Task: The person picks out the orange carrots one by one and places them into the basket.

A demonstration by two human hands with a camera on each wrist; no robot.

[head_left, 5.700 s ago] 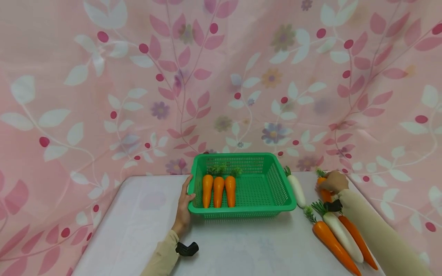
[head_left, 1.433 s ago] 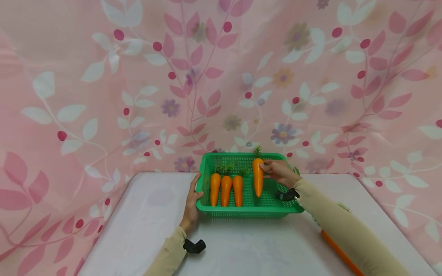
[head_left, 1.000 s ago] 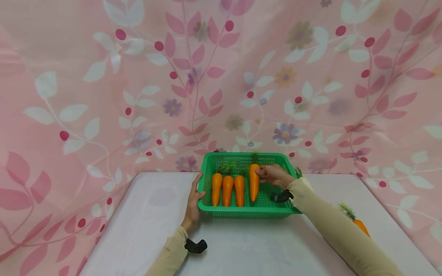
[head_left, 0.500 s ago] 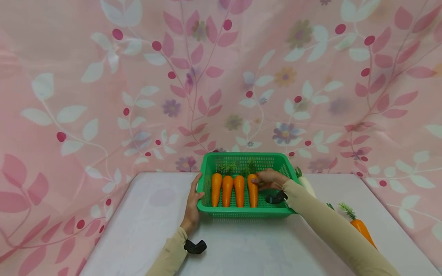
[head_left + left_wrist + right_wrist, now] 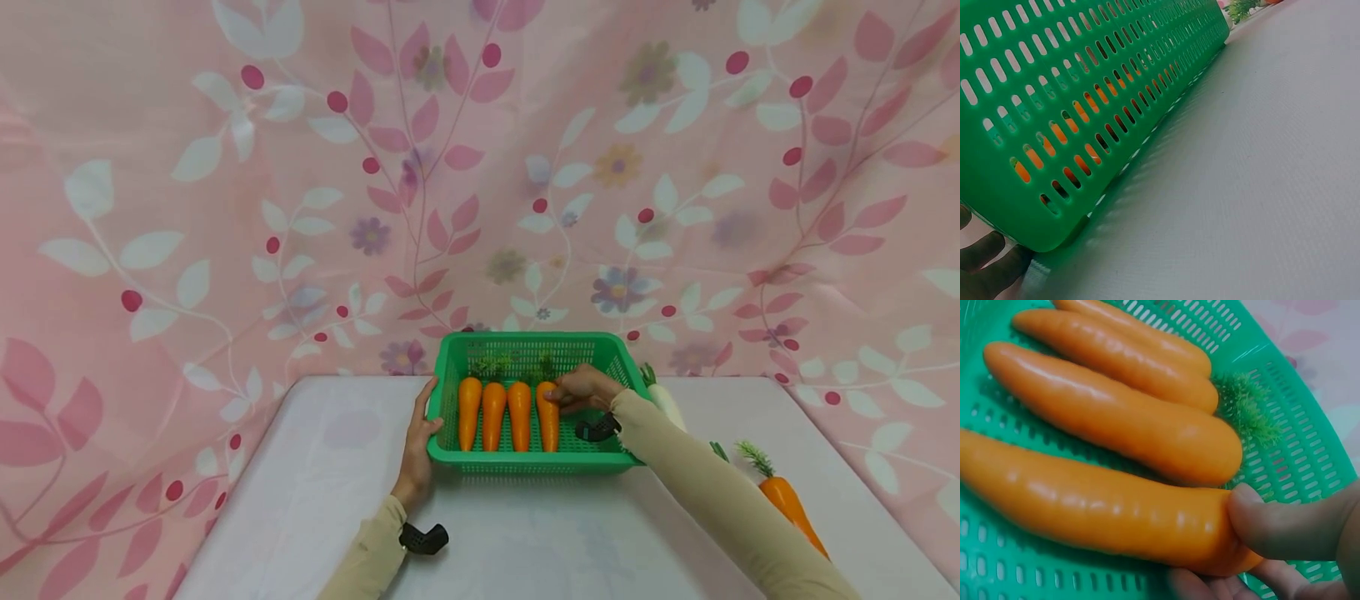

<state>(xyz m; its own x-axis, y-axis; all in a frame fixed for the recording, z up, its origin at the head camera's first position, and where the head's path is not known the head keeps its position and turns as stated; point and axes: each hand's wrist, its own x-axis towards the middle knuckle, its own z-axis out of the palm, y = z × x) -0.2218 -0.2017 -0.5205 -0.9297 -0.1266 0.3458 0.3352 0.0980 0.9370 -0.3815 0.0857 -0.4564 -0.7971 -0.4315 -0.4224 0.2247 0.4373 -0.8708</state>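
Green basket [image 5: 611, 358] at table [image 5: 315, 467] centre, far edge against pink floral cloth [image 5: 300, 167]. Four carrots inside, side by side, leafy ends toward 12 o'clock, tips toward 6 o'clock.

Right hand [image 5: 583, 388] inside basket, at 3 o'clock of rightmost carrot [image 5: 547, 414]. Grip: thumb [image 5: 1272, 522] and fingers pinching thick top end of that carrot; in right wrist view, carrot lying flat on mesh floor, touching its neighbour [image 5: 1116, 419]. Other two carrots [image 5: 469, 412] and [image 5: 492, 414] further toward 9 o'clock, untouched.

Left hand [image 5: 416, 450] at 9 o'clock of basket, near front-left corner. Grip: thumb hooked over rim, palm against outer wall; fingers on underside mostly hidden, tips visible at basket base [image 5: 988, 265] in left wrist view.

Outside basket, at 3 o'clock: white radish [image 5: 663, 400] just beside right wall, partly hidden by sleeve [image 5: 712, 492]. Further toward 4 o'clock, loose carrot [image 5: 787, 500] on table, green top toward 12 o'clock.
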